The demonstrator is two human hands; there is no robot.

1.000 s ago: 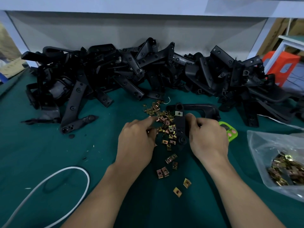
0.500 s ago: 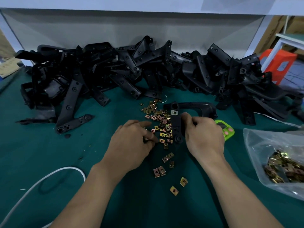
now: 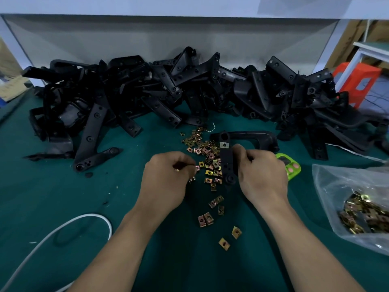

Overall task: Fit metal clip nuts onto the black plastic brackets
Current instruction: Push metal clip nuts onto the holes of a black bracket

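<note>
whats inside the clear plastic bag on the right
The bag holds a heap of metal clip nuts. Lower ones are covered by the top ones; the bag runs off frame.

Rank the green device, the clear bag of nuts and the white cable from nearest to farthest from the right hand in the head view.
1. green device: just right of the right hand, partly hidden behind it.
2. clear bag: farther right, near the table's right side.
3. white cable: far off on the left, toward the near edge.
</note>
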